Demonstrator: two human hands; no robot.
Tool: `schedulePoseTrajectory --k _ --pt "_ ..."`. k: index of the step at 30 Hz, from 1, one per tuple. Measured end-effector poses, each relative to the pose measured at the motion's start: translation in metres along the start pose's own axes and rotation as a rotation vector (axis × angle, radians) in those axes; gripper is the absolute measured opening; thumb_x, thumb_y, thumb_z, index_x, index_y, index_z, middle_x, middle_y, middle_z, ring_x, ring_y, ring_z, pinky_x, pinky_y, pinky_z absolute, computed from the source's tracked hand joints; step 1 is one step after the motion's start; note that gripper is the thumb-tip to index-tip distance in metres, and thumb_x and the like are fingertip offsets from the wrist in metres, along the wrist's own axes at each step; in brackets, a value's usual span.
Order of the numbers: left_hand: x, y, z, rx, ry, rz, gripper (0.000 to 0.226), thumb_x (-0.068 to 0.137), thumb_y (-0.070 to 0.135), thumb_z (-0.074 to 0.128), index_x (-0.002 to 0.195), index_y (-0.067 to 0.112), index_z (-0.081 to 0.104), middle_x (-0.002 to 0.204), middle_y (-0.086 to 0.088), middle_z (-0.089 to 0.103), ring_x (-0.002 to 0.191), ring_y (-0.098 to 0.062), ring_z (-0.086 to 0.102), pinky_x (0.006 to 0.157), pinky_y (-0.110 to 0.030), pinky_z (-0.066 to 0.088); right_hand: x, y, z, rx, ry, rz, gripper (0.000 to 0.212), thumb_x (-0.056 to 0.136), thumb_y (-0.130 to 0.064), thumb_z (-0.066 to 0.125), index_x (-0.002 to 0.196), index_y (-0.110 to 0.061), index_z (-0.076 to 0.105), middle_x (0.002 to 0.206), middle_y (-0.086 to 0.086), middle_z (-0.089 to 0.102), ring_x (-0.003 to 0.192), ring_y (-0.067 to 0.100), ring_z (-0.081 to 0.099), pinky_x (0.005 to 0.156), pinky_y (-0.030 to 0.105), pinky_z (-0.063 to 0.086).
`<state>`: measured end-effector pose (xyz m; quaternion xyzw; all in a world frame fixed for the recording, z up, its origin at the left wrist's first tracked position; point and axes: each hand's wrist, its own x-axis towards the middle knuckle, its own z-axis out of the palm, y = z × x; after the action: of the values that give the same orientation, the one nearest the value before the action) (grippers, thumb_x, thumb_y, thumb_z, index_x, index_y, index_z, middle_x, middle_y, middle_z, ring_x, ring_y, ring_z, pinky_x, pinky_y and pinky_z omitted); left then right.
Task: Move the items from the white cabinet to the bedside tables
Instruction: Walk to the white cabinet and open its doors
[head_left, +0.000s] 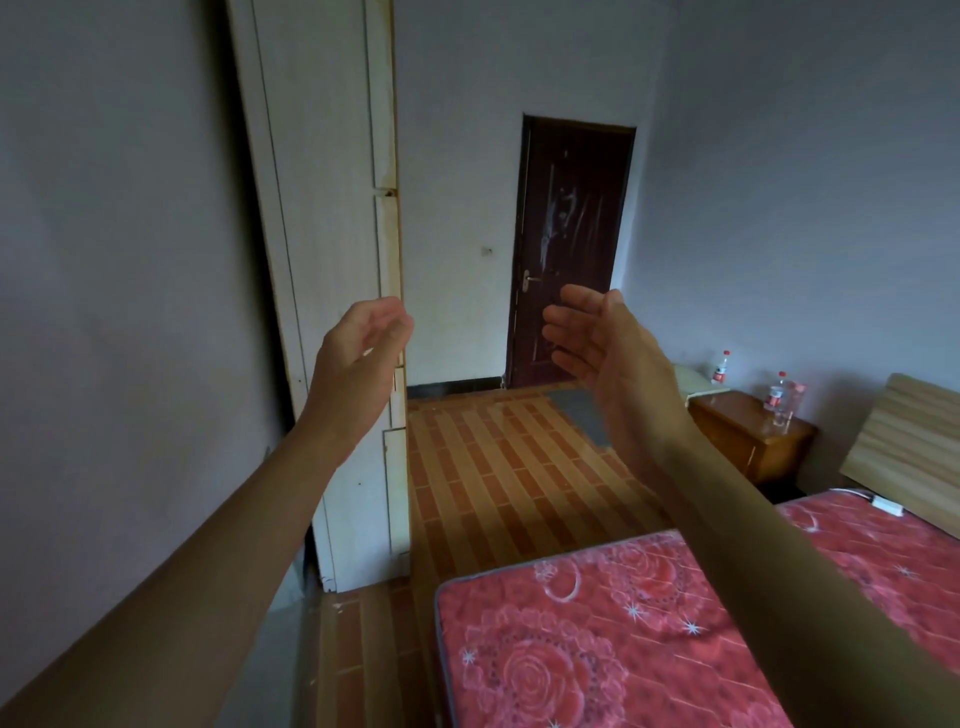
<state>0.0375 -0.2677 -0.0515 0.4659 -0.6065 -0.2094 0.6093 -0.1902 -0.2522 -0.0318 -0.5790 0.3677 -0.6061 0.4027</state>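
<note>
The tall white cabinet (332, 218) stands against the left wall, seen edge-on with its doors closed. My left hand (361, 345) is raised in front of its lower edge, fingers loosely curled and holding nothing. My right hand (592, 338) is raised mid-air before the dark door, palm turned left, fingers spread and empty. A wooden bedside table (748, 431) stands at the right by the headboard. On it are a clear bottle with a red label (776, 392) and a small glass (779, 418). Another red-labelled bottle (721, 366) stands behind it.
A bed with a red floral mattress (597, 639) fills the lower right, with a wooden headboard (904, 447). A dark brown door (571, 249) is closed at the far wall. Striped orange floor tiles (493, 467) run between the cabinet and the bed.
</note>
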Motion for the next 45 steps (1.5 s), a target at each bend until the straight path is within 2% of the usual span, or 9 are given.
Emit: schedulePoseTrajectory --k 5,13,20,28,34,39,45 --pt "0.037 -0.025 0.004 -0.003 -0.022 0.013 0.050 0.092 0.047 0.053 0.135 0.023 0.056 0.134 0.008 0.061 0.127 -0.013 0.056 0.111 -0.046 0.045 0.037 0.032 0.010 0.005 0.043 0.026 0.052 0.106 -0.046 0.022 0.140 -0.019 0.051 0.136 0.003 0.062 0.125 0.018 0.060 0.114 0.044 0.042" --pt "0.103 -0.090 0.022 -0.058 0.007 -0.094 0.033 0.102 0.030 0.051 0.132 0.018 0.059 0.130 0.002 0.064 0.120 -0.013 0.061 0.104 -0.039 0.051 0.113 0.089 0.013 0.004 0.017 0.016 0.051 0.106 -0.047 0.022 0.140 -0.023 0.051 0.138 0.002 0.060 0.127 0.016 0.058 0.116 0.045 0.041" --pt "0.169 -0.123 0.052 -0.020 0.006 -0.072 0.033 0.103 0.030 0.048 0.131 0.016 0.059 0.128 0.001 0.065 0.117 -0.013 0.062 0.100 -0.034 0.052 0.192 0.114 0.006 0.009 0.014 -0.044 0.044 0.106 -0.047 0.023 0.133 -0.031 0.053 0.135 -0.005 0.062 0.125 0.009 0.059 0.112 0.033 0.042" --pt "0.232 -0.160 0.067 -0.054 -0.004 -0.101 0.021 0.103 0.032 0.049 0.120 0.028 0.061 0.128 0.002 0.065 0.117 -0.011 0.062 0.101 -0.034 0.052 0.260 0.154 0.011 0.049 0.028 0.052 0.050 0.106 -0.046 0.021 0.141 -0.023 0.050 0.140 0.001 0.059 0.128 0.015 0.057 0.116 0.041 0.039" --pt "0.280 -0.209 0.068 -0.069 -0.012 -0.129 0.023 0.102 0.035 0.050 0.119 0.027 0.062 0.123 0.003 0.067 0.116 -0.012 0.063 0.103 -0.038 0.051 0.307 0.188 0.036 0.083 0.058 0.090 0.049 0.106 -0.049 0.022 0.137 -0.028 0.053 0.137 -0.002 0.062 0.125 0.012 0.059 0.115 0.038 0.041" --pt "0.332 -0.253 0.064 -0.101 -0.040 -0.117 0.027 0.101 0.034 0.052 0.123 0.023 0.064 0.123 0.003 0.068 0.115 -0.011 0.064 0.102 -0.039 0.053 0.353 0.214 0.073 0.073 0.098 0.085 0.048 0.107 -0.044 0.022 0.138 -0.024 0.052 0.138 0.000 0.061 0.127 0.014 0.058 0.115 0.038 0.040" --pt "0.400 -0.303 0.043 -0.189 -0.066 -0.116 0.021 0.099 0.037 0.053 0.114 0.030 0.066 0.123 0.003 0.068 0.115 -0.013 0.064 0.102 -0.040 0.052 0.415 0.242 0.117 0.063 0.169 0.080 0.050 0.107 -0.045 0.022 0.140 -0.022 0.051 0.139 0.001 0.060 0.128 0.016 0.057 0.117 0.041 0.039"
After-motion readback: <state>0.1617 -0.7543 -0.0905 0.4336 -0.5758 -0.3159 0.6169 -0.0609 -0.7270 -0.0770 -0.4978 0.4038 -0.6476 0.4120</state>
